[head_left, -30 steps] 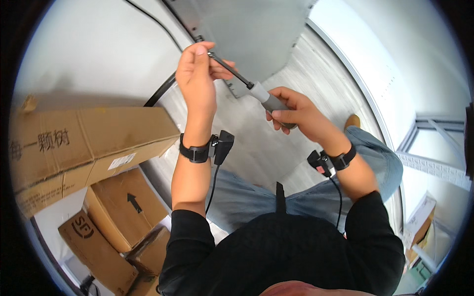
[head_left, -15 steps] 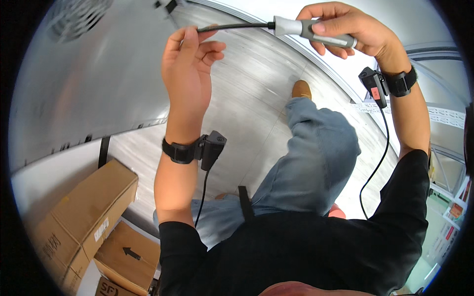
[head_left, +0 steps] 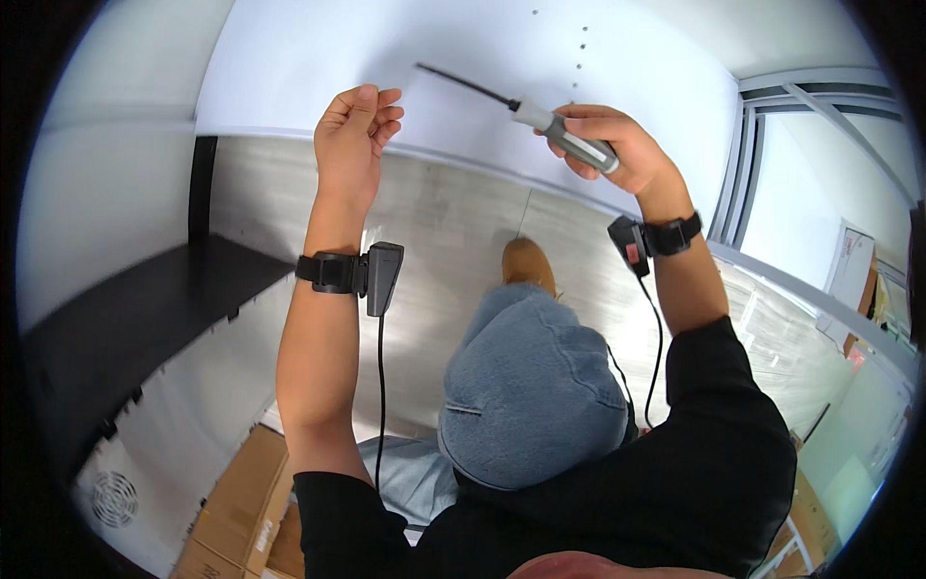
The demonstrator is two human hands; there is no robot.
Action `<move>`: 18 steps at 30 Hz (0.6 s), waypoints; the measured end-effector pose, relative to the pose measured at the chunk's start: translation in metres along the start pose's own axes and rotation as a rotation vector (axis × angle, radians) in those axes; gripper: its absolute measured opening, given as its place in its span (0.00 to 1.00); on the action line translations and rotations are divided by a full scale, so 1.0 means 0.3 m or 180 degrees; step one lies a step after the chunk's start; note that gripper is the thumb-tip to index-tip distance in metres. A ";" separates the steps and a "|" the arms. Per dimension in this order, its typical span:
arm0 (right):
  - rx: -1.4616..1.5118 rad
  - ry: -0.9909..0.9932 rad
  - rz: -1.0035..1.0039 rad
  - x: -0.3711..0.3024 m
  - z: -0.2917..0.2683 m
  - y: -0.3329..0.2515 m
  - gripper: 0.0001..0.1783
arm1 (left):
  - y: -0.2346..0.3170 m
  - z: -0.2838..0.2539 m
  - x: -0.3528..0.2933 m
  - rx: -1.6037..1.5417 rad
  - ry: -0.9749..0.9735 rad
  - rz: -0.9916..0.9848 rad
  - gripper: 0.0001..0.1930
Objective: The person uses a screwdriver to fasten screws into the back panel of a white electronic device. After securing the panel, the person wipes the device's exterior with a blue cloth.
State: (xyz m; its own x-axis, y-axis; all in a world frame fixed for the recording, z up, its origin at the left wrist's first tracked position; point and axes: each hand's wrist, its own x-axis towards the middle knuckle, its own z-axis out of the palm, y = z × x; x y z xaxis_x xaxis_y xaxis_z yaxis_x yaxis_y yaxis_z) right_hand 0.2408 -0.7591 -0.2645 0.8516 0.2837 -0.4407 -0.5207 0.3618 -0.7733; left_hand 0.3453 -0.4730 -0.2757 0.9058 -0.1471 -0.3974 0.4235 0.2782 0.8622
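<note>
My right hand (head_left: 617,145) is wrapped round the grey and white handle of a screwdriver (head_left: 532,115). Its dark shaft points up and to the left, with the tip in front of a white panel (head_left: 482,58). My left hand (head_left: 355,135) is raised to the left of that tip, apart from it. Thumb and fingers are pinched together there; whatever they may hold is too small or hidden to make out.
Small holes run in a line down the white panel. A black shelf-like surface (head_left: 145,318) lies at left, above a white panel with a round vent (head_left: 115,499). Cardboard boxes (head_left: 231,492) stand lower left. Metal framing (head_left: 743,174) rises at right. Cables hang from both wrist devices.
The view has turned toward the white panel. My left hand has let go of the screwdriver's shaft, which now tilts up to the left. My right hand still grips the handle.
</note>
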 end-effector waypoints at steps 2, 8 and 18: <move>0.0097 0.0558 -0.0145 -0.050 -0.007 -0.012 0.21 | -0.041 0.057 0.054 0.0488 0.0031 0.0173 0.07; 0.0397 0.1806 -0.0514 -0.062 -0.097 -0.029 0.23 | -0.153 0.292 0.240 0.2245 -0.0101 0.1175 0.05; 0.0565 0.1993 -0.0300 -0.044 -0.171 -0.050 0.20 | -0.217 0.472 0.413 0.3383 -0.0371 0.1546 0.06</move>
State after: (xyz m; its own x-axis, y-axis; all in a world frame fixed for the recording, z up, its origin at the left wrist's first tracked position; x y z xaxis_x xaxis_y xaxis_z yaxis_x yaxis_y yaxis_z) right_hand 0.2403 -0.8140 -0.2705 0.7401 -0.3074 -0.5982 -0.3985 0.5160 -0.7582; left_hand 0.4276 -0.6438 -0.3364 0.9382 -0.3450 0.0291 -0.2426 -0.5951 0.7662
